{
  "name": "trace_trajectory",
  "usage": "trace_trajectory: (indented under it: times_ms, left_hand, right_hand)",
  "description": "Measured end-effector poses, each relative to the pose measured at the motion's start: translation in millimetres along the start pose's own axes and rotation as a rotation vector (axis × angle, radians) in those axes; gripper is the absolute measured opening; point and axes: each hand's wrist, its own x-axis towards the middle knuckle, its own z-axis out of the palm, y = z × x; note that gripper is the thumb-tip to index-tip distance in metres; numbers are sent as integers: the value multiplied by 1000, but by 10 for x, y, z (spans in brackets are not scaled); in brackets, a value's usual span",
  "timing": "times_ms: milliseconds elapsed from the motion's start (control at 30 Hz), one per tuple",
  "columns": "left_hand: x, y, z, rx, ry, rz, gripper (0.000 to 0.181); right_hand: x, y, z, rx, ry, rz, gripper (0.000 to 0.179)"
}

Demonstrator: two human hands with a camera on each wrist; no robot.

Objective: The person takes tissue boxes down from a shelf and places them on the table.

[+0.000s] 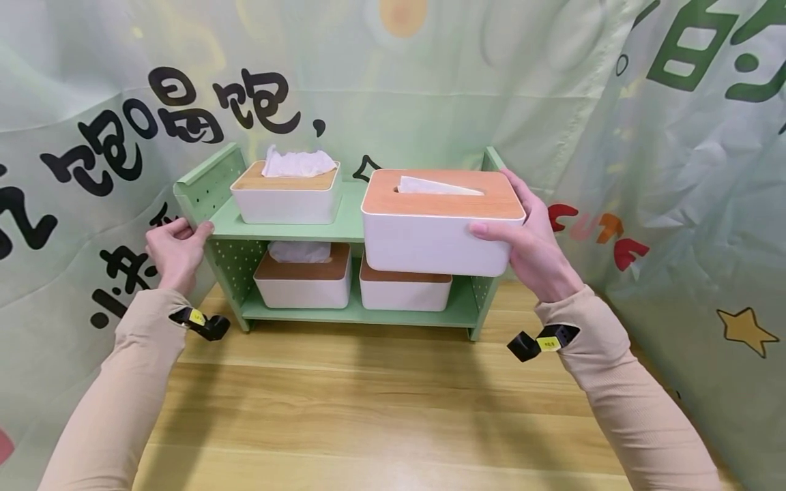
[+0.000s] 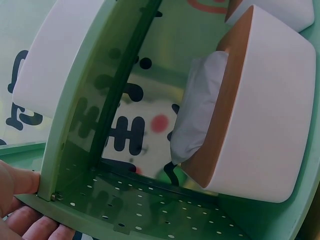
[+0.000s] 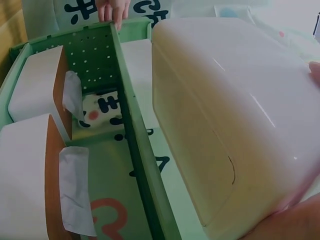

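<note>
A green two-tier shelf (image 1: 359,315) with perforated sides stands on the wooden table. My left hand (image 1: 176,254) grips the shelf's left edge near the upper tier, thumb on the front. In the head view my right hand (image 1: 533,239) holds a white tissue box (image 1: 439,242) with a wood-look lid by its right end, thumb on the front face. The held box is tilted slightly and in front of the upper tier's right half. Its underside (image 3: 200,145) shows in the right wrist view. Another tissue box (image 1: 285,206) sits on the upper tier's left half.
Two more tissue boxes, one left (image 1: 301,293) and one right (image 1: 405,294), stand on the lower tier; the held box partly covers the right one. A printed cloth (image 1: 430,123) hangs behind and at both sides. Bare wooden table (image 1: 393,409) extends in front.
</note>
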Motion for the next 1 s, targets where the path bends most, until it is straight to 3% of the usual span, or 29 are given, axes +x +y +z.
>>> trace_trajectory:
  times_ms: [600,1000]
  left_hand:
    - [-11,2,-1,-28,-10,22,47]
    - [-6,-10,-6,-33,-10,17,47]
  right_hand:
    - [-294,-59,-103,29,1,-38,84]
    - [-458,23,-302,25,-13,-59,80]
